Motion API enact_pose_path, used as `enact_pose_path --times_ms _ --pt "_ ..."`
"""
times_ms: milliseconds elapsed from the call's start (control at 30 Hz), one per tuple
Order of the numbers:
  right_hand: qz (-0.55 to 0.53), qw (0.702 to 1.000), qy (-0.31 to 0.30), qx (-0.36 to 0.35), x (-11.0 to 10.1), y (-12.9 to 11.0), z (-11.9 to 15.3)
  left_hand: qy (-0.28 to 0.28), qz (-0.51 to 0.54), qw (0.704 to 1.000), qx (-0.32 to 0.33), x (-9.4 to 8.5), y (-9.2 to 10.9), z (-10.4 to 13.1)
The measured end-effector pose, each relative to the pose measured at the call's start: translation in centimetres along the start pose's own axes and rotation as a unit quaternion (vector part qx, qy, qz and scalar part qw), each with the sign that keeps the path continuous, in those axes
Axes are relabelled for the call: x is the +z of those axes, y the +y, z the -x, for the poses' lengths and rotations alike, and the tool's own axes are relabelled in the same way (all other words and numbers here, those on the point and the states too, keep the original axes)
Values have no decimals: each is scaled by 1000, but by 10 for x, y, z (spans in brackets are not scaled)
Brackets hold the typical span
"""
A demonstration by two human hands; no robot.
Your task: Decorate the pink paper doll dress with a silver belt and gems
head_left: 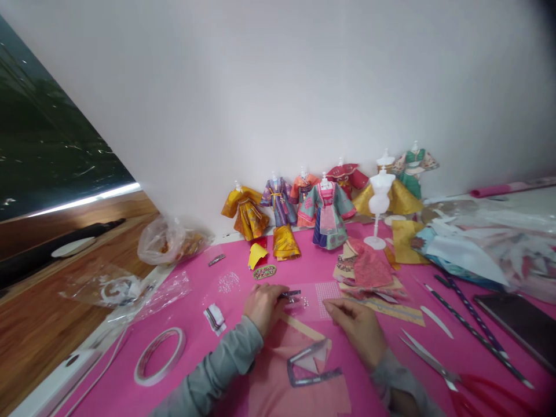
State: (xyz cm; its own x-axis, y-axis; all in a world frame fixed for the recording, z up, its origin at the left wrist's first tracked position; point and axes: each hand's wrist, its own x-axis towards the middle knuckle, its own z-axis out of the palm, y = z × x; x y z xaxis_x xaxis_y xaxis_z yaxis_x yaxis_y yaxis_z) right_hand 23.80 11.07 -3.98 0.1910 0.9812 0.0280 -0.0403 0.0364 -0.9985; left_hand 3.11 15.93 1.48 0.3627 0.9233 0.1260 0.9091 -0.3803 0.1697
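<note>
My left hand [264, 306] is closed, thumb and fingertips pinching a small dark strip with a silvery part [294, 293] just above the pink work surface. A few tiny clear beads [306, 302] lie beside the strip. My right hand [356, 325] is closed too, its thumb and forefinger pressed together at the edge of a sheet of small white pearl dots [322, 295]; anything between those fingertips is too small to make out. Below both hands lies a pale pink fabric piece [278, 370] with a grey patterned band [295, 373] on it.
Doll dresses on small stands [329, 211] line the wall, beside a bare white mannequin [380, 200]. Open red-handled scissors [443, 370], pencils [473, 324] and a dark phone [516, 324] lie right. A tape roll [139, 370] and plastic bags [160, 240] are left. Fabric scraps [371, 266] sit ahead.
</note>
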Motion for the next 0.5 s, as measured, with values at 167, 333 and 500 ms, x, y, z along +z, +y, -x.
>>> enact_pose_path --times_ms 167,333,500 --pt "-5 1000 3 -1 1 0 -2 4 -5 1000 1 -1 -1 0" --pt "-3 1000 6 -2 1 -1 -1 2 -7 1000 11 0 -1 -1" --pt "-1 1000 8 -3 1 -2 -1 9 -2 1000 10 0 -1 0"
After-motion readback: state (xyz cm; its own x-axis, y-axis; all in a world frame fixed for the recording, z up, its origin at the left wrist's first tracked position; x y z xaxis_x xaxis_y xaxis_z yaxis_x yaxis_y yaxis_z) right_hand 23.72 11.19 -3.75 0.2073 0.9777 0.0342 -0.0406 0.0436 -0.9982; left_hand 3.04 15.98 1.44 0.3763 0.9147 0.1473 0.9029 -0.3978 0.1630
